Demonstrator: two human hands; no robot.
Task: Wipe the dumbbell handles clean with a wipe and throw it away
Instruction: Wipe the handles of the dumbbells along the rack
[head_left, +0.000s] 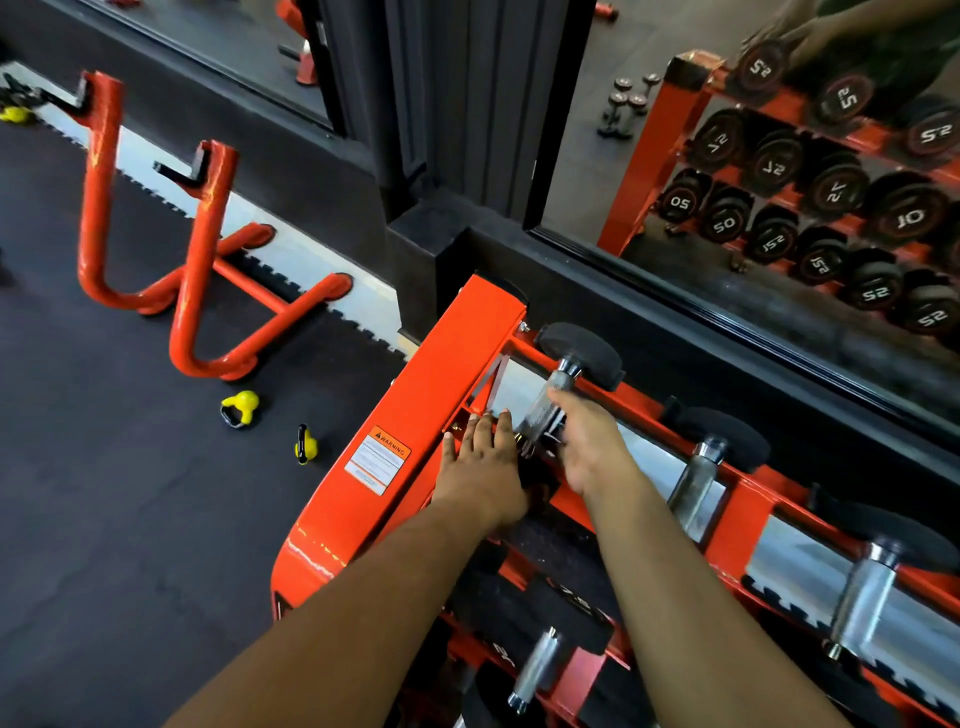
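The leftmost dumbbell on the top tier of the orange rack (441, 384) has a knurled chrome handle (543, 410) and a black far head (579, 353). My right hand (589, 449) grips this handle from the right, with fingers curled round it. My left hand (483, 467) rests flat on the dumbbell's near head, which it mostly hides, fingers straight and pointing away. No wipe shows in either hand. More chrome handles lie to the right (696, 483) (862, 597) and on the lower tier (535, 670).
A wall mirror (779, 171) behind the rack reflects the dumbbells. Two yellow kettlebells (240, 408) (306, 446) sit on the black rubber floor left of the rack. An orange tubular stand (197, 270) stands farther left by the wall.
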